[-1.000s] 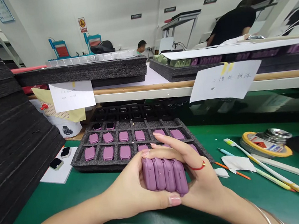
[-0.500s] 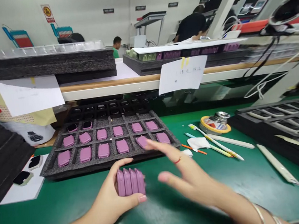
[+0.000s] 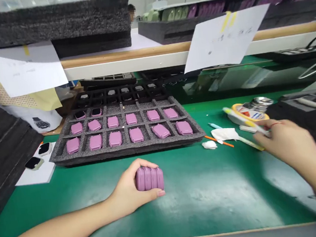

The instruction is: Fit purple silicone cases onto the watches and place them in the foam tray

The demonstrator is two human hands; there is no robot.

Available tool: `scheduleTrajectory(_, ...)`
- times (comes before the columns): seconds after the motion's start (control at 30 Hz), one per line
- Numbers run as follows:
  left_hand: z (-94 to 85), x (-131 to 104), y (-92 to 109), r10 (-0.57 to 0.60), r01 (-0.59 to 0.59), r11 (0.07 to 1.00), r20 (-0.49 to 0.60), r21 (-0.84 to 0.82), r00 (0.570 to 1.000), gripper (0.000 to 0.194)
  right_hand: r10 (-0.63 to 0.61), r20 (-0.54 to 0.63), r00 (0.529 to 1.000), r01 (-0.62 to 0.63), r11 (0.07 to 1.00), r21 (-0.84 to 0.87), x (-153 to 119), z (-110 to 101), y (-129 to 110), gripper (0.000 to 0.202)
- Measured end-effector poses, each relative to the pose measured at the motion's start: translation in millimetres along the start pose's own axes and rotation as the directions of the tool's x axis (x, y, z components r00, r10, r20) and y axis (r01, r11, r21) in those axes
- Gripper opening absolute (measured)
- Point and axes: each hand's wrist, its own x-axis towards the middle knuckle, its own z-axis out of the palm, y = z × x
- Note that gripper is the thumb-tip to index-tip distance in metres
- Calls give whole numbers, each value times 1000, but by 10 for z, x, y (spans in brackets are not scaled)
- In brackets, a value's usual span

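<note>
Several purple watch cases (image 3: 149, 178) stand side by side in a row, gripped between the thumb and fingers of my left hand (image 3: 136, 189) above the green mat. My right hand (image 3: 287, 138) is at the right, its fingers closed on a white and yellow brush (image 3: 242, 118) that is lifted at an angle beside the yellow tape roll. Behind my left hand lies a black foam tray (image 3: 127, 151) with purple watch cases (image 3: 115, 138) in its compartments; two cases at its back left show dark screens.
White wipes (image 3: 224, 133), an orange stick (image 3: 228, 143) and a metal jar (image 3: 261, 103) lie at the right. Two pale watches (image 3: 34, 163) rest on a white block at the left. A shelf edge (image 3: 129, 65) crosses above; another foam tray (image 3: 294, 112) is far right.
My right hand has moved right, away from the purple cases, and has taken hold of the brush. My left hand still holds its cases. The view has tilted down.
</note>
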Motion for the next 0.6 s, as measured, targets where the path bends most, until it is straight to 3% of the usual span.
scheduleTrajectory(0.1, -3, 8, 18, 13, -13, 1000, 8, 19, 1000, 52, 9, -38, 999, -12, 996, -90, -154, -76, -597, 39)
scheduleTrajectory(0.17, -3, 20, 24, 19, -19, 999, 13, 43, 1000, 51, -212, 20, 977, 211, 977, 41, -300, -93, -1115, 51)
scheduleTrajectory(0.27, -8, 40, 24, 25, -27, 998, 22, 65, 999, 48, -445, 112, 889, 402, 873, 276, -509, -107, -1669, 68)
scheduleTrajectory(0.37, -26, 57, 24, 15, -16, 998, 32, 58, 999, 47, -489, 175, 855, 425, 852, 305, -610, -215, -1690, 68)
scheduleTrajectory(0.5, -51, 60, 26, -18, 13, 997, 64, 71, 998, 49, -362, 206, 909, 356, 932, 63, -609, -401, -1464, 61)
scheduleTrajectory(0.6, -52, 56, 18, 7, -12, 998, 78, 64, 997, 48, -379, 194, 905, 353, 922, 156, -632, -382, -1589, 63)
